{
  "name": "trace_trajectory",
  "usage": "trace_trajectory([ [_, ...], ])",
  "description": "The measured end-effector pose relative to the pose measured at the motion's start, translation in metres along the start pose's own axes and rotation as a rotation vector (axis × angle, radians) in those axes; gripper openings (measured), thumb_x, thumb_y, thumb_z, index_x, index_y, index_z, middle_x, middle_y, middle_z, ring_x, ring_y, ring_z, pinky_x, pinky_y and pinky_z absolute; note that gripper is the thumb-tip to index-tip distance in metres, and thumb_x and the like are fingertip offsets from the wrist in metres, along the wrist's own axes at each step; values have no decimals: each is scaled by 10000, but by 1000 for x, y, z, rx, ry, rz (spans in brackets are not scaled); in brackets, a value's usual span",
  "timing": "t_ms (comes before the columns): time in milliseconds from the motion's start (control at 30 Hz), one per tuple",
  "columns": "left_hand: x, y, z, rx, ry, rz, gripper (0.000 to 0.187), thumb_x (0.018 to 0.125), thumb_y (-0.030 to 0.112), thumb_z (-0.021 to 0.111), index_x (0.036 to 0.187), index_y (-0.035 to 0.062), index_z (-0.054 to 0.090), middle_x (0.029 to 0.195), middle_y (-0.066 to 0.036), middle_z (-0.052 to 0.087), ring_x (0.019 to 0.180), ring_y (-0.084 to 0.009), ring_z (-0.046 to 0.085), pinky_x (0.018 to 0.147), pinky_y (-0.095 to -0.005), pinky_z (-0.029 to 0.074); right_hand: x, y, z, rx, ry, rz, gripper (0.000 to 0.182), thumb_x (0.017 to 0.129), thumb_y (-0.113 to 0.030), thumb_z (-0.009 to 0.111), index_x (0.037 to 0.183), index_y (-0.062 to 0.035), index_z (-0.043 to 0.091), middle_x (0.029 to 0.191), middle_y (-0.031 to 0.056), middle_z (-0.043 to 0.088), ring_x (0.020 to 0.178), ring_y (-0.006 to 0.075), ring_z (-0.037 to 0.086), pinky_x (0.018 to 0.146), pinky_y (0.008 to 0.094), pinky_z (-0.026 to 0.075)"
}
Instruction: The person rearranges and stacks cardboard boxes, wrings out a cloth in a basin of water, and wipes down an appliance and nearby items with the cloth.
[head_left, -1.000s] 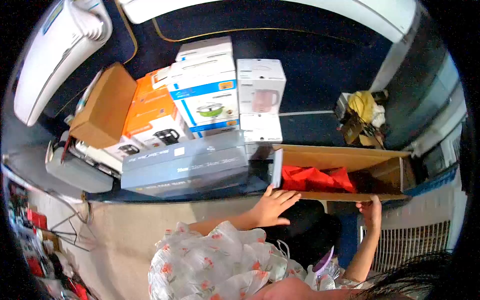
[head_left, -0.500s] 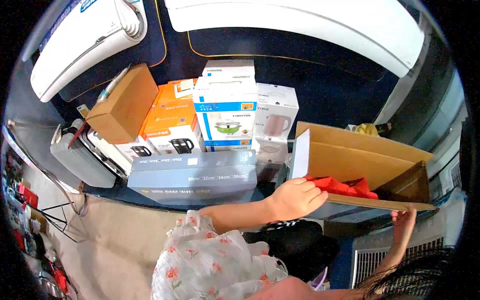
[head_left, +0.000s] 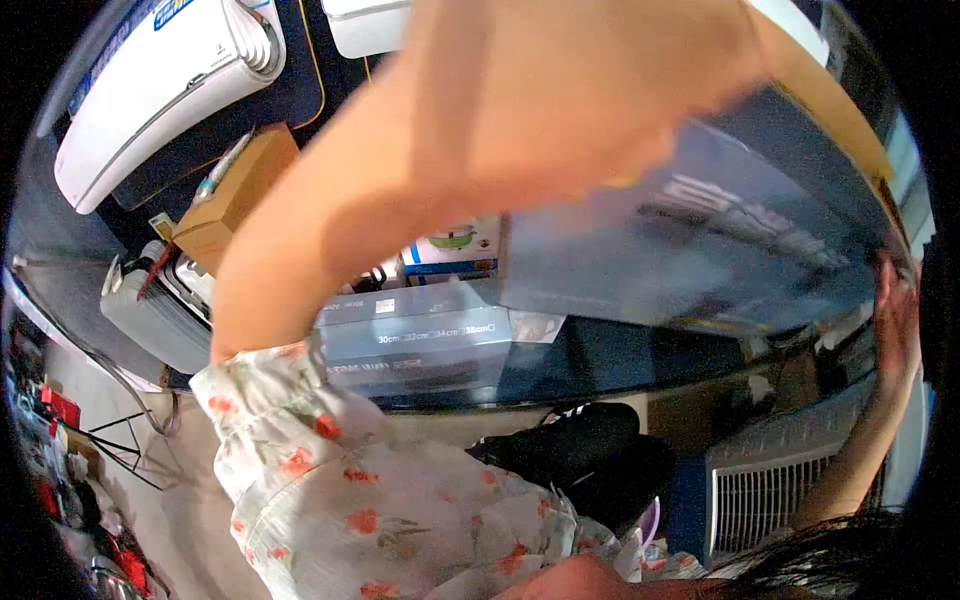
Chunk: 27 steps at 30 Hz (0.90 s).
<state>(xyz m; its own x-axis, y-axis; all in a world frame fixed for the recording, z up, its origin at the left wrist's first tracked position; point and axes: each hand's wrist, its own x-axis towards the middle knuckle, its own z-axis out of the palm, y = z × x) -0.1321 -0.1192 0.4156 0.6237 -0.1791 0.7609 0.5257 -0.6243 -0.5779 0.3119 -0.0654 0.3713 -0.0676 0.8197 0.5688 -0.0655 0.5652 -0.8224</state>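
Note:
A long grey-blue cardboard box (head_left: pixel 740 230) with white printing is raised close to the camera, its near side facing me and smeared by motion. My left hand (head_left: pixel 610 100) is at the upper left of the box, large and blurred, with the fingers partly hidden as it holds on there. At the right end, my right hand (head_left: pixel 893 310) presses against the box with its fingers pointing up. The tan rim (head_left: pixel 850 130) of the box runs along its upper right. Its inside is out of sight.
A grey box with size markings (head_left: pixel 420 340) lies on the dark display shelf (head_left: pixel 620 365). Behind it are a pot carton (head_left: pixel 455 250) and a brown box (head_left: pixel 235 195). A white air conditioner (head_left: pixel 170 100) is mounted at upper left; a grey grille (head_left: pixel 770 495) stands at lower right.
The cardboard box has risen and tilted from the shelf, so its open inside and the red material no longer show. Both my hands have moved up, the left across the view.

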Motion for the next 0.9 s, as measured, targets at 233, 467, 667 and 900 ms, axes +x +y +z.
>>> trace_trajectory([
  [233,-46,1,-102,317,-229,-346,236,661,72,728,874,35,633,794,-78,626,671,-194,599,619,-258,466,-12,-25,178,424,-136,312,441,882,-197,457,1189,108,378,1099,253,529,892,218,606,657,205,531],
  [467,-101,25,-158,499,-213,-582,256,672,-54,672,913,8,613,827,-74,612,759,-178,578,701,-251,448,-24,-16,242,505,-387,160,416,902,-236,380,1196,59,383,1099,258,529,894,185,604,684,210,486],
  [667,-69,29,-151,530,-259,-424,267,630,-39,701,875,34,624,759,-65,604,696,-174,562,623,-248,435,11,-9,215,497,-341,192,391,885,-184,451,1162,89,408,1081,275,529,932,204,596,739,212,510],
  [900,-64,26,-172,613,-233,-317,266,629,-21,707,877,39,631,755,-48,610,687,-163,566,621,-239,436,7,-6,224,567,-330,233,407,902,-172,418,1175,127,380,1099,298,506,961,236,588,738,233,538],
])
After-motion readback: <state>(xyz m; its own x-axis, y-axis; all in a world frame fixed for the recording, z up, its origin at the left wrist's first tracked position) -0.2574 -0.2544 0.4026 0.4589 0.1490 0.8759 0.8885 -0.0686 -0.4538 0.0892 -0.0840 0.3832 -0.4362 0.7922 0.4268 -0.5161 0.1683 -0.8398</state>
